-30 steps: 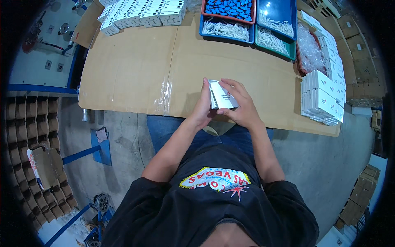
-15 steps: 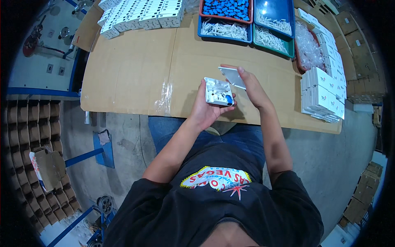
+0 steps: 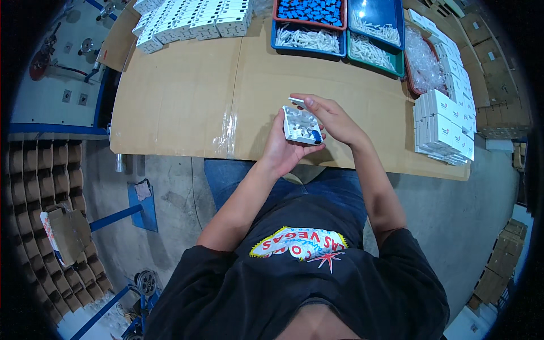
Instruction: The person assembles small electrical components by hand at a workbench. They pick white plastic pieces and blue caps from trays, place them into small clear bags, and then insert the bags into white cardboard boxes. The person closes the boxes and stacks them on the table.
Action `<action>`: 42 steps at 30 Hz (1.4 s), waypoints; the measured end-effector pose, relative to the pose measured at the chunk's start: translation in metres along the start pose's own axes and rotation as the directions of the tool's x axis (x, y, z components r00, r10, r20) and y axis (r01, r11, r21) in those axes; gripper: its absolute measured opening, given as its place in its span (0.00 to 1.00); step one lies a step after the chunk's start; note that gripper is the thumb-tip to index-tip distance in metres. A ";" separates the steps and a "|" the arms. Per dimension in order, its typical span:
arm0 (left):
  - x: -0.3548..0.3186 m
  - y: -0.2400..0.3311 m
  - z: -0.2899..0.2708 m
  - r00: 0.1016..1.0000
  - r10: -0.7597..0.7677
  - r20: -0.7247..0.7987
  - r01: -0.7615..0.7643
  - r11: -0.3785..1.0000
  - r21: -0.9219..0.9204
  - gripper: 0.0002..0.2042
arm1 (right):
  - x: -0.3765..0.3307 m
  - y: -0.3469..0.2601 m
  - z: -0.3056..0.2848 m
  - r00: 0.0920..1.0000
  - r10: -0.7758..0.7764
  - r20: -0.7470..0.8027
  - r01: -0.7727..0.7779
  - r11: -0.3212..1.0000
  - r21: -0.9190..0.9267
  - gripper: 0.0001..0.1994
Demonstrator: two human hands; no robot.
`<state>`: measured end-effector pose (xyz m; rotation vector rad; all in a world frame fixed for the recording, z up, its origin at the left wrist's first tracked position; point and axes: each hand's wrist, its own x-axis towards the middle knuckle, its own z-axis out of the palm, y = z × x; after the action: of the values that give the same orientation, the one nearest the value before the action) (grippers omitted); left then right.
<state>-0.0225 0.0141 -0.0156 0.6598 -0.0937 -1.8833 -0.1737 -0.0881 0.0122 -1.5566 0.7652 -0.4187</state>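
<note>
Worktable [image 3: 170,107]: covered in taped brown cardboard; the work is held above its near edge.
White carton stacks [image 3: 445,127]: piled at the right end; rows of small white boxes [image 3: 195,20] are set at the far left.
Red tray [image 3: 310,25]: filled with small blue parts; white stick-like pieces are held in the blue tray [image 3: 309,54] just below.
Right hand [image 3: 341,123]: lid pinched between thumb and fingers.
Left hand [image 3: 277,148]: open box gripped from below, thumb along its left side, fingertips showing at the right.
Open white box [image 3: 300,123]: cradled in the left palm, contents facing up (pale pieces, too small to identify).
Lid [image 3: 297,102]: shifted from right of the box to its far edge, now seen nearly edge-on; contact can't be told. Judged: box not yet covered, contents left exposed.
Blue piece [image 3: 317,136]: seated in the box's near right corner.
</note>
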 end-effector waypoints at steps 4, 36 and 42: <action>0.004 -0.003 -0.007 0.999 -0.004 0.041 0.004 1.000 -0.007 0.35 | 0.000 -0.005 0.005 0.998 0.068 -0.004 -0.067 0.988 0.137 0.26; 0.005 -0.012 -0.022 0.995 -0.046 -0.092 0.055 0.993 0.102 0.33 | -0.016 0.038 0.031 0.976 -0.212 -0.040 0.206 0.970 -0.128 0.24; 0.004 -0.014 -0.020 0.985 -0.059 -0.161 0.081 0.988 0.134 0.32 | -0.018 0.044 0.035 0.983 -0.180 -0.046 0.170 0.972 -0.164 0.25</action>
<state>-0.0259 0.0210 -0.0388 0.9163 -0.1034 -1.8967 -0.1734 -0.0499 -0.0324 -1.7759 0.7238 -0.5473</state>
